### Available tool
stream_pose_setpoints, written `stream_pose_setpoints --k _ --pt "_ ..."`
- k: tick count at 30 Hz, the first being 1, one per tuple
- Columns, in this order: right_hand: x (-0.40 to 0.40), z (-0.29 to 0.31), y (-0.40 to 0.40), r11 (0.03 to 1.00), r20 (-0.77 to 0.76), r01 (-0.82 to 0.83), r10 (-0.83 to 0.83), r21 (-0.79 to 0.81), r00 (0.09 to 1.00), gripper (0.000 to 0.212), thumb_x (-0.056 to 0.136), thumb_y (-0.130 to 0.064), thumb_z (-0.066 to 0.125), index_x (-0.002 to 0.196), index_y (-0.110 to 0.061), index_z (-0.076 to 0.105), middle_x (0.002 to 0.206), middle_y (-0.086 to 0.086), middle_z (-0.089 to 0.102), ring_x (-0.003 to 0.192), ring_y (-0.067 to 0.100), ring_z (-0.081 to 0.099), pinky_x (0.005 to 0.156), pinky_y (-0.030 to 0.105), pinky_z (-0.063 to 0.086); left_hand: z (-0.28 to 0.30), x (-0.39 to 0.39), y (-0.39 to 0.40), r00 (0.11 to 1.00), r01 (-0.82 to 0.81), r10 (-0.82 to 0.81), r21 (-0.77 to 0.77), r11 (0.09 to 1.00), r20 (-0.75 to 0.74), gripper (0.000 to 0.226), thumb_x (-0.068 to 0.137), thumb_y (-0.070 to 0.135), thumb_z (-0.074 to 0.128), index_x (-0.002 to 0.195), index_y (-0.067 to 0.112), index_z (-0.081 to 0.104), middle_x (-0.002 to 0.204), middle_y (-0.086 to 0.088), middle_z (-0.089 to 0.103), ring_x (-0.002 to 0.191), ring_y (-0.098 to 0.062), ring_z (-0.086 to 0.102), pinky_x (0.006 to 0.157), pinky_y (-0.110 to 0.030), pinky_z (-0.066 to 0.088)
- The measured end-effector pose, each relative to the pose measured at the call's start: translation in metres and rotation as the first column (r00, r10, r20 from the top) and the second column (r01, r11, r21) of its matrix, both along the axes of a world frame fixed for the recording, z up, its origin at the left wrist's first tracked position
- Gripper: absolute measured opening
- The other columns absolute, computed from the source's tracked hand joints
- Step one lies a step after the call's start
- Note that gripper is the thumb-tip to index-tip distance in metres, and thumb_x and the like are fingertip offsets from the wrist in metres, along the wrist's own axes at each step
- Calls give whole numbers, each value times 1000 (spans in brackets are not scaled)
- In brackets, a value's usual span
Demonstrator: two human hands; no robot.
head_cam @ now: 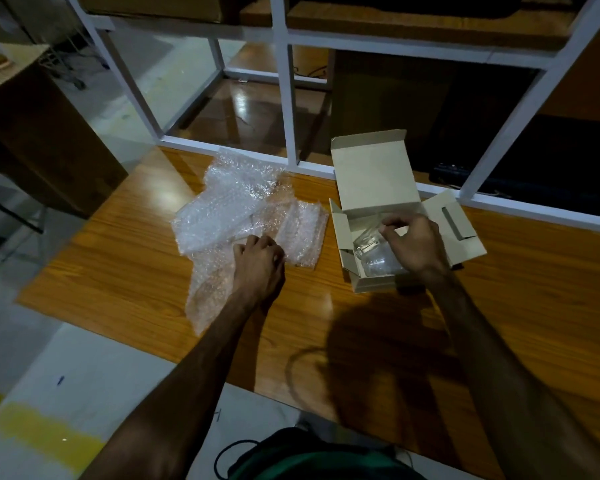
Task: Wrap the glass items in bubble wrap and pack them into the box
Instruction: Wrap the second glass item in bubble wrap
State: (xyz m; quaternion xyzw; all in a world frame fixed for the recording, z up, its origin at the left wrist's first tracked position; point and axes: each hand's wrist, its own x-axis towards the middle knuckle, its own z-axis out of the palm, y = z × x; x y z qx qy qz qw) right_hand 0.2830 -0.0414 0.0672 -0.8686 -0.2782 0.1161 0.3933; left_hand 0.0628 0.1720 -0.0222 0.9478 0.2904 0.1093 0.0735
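A small cardboard box (347,233) stands open on the wooden table, its lid upright behind it. Clear glass items (371,251) lie inside. My right hand (414,242) hovers over the box with thumb and fingers curled at the top of a glass item; whether they pinch it is hard to tell. Left of the box lies a heap of bubble wrap (236,206), several sheets overlapping. My left hand (257,259) rests on the near part of the bubble wrap with fingers curled into it.
The wooden table (125,271) ends at a near edge running diagonally, with pale floor below. A white metal frame (290,98) rises along the table's far edge. A dark keyboard-like object (447,173) lies beyond the frame.
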Motion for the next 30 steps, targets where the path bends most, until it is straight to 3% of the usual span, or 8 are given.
stream_pose_setpoints --k 4,8,12,17,21,24,28,30 --pt "-11 10 0 997 -2 -13 14 73 1000 20 99 -18 73 118 -12 77 117 3 76 109 14 66 93 31 51 12 -1 -10 949 -44 115 -237 971 295 33 102 37 35 100 16 61 104 -4 59 99 -23 51 87 -45 38" --pt "-23 23 3 989 -40 -61 67 136 997 16 101 -18 70 116 -20 76 110 -7 72 104 8 64 78 18 45 55 0 -23 746 35 306 -495 868 591 7 95 16 57 91 12 62 92 -2 60 90 -18 57 80 -42 50" --pt "-45 44 10 955 -63 -180 200 237 978 16 101 -26 70 117 -27 73 112 -13 68 101 -1 62 76 18 45 97 -4 -35 649 234 471 -746 624 597 12 96 6 61 85 7 67 91 -18 66 94 -26 66 84 -44 57" --pt "-80 63 24 900 -79 -391 412 193 908 63 95 -47 75 151 -45 46 128 -16 57 92 6 66 75 31 61 122 -11 -54 580 378 598 -833 404 553 15 96 0 64 85 7 70 105 -18 70 107 -33 69 89 -48 61" --pt "-100 54 30 852 32 -509 510 119 860 91 86 -59 78 158 -56 23 150 -10 43 119 11 61 88 38 59 137 -21 -70 565 461 635 -840 286 526 18 93 -2 63 80 10 68 94 -8 66 97 -21 65 78 -37 57" --pt "-108 47 30 828 14 -532 538 176 843 80 91 -53 77 157 -52 32 151 -12 43 117 6 60 88 35 61 140 -29 -81 577 482 624 -836 262 528 15 89 -4 60 81 8 63 89 -9 59 88 -21 60 77 -35 57" --pt "-112 40 21 814 -80 -519 554 262 829 57 94 -46 77 144 -39 53 141 -12 52 102 1 66 68 14 57 132 -37 -95 566 479 633 -836 269 528 18 88 -11 51 80 4 57 80 -8 56 79 -20 61 79 -36 55" --pt "-112 36 15 812 -122 -505 555 292 823 44 94 -39 79 133 -32 61 132 -13 59 96 0 67 66 13 56 125 -42 -103 561 479 638 -835 271 528 18 87 -10 51 78 5 55 77 -10 53 79 -23 58 80 -40 52"
